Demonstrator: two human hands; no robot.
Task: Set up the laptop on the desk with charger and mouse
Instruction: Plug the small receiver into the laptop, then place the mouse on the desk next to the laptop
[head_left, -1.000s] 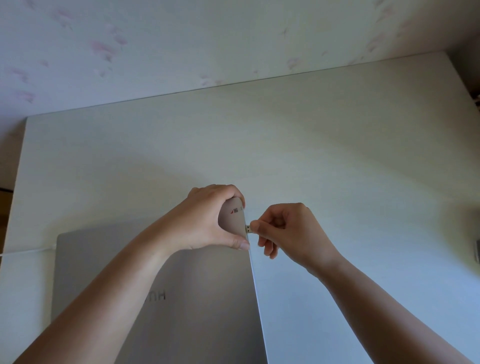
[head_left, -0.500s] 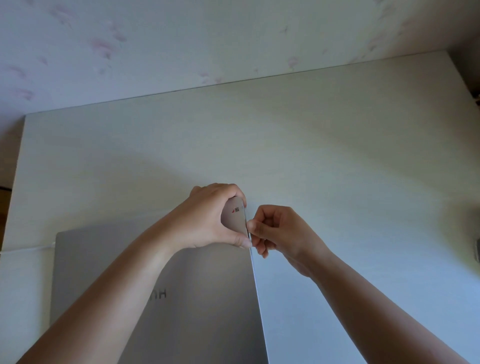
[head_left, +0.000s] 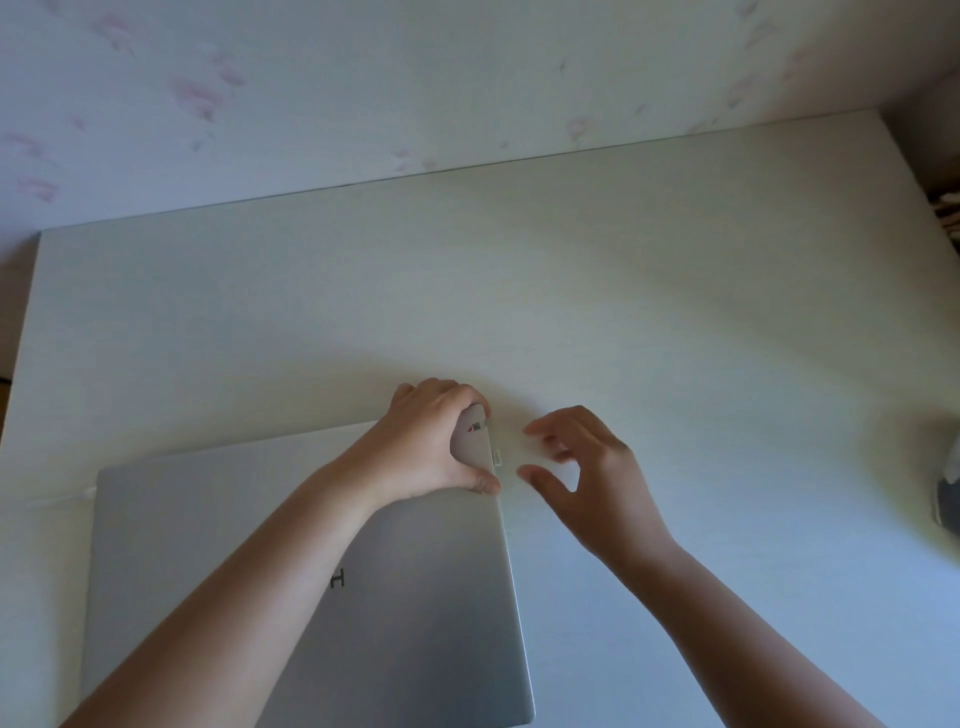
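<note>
Your left hand (head_left: 431, 441) grips the far right corner of the laptop (head_left: 311, 597), fingers curled over the back edge and thumb pressed along the right side, so the hand is closed on that corner. A small label with red and dark marks shows on the lid between thumb and fingers.

Your right hand (head_left: 587, 467) hangs just beside the laptop's right edge, apart from it, fingers spread and loosely curved, thumb pointing toward the laptop. It holds nothing. The fingertips are blurred.

A small white plug (head_left: 497, 457) sticks out of the laptop's right edge, just past your left thumb and between the two hands. Neither hand touches it.

The laptop is silver and shut. It lies flat on the white bench (head_left: 675, 312), toward the near left part, its lid showing dark letters partly covered by your left forearm. A white cable (head_left: 57, 498) runs from the laptop's left edge toward the left side of the bench.

At the far right edge of the frame, a grey and white object (head_left: 949, 493) sits on the bench, cut off by the border; you cannot tell what it is. The rest of the bench top is bare up to the wall (head_left: 467, 78), which carries faint pink marks.
</note>
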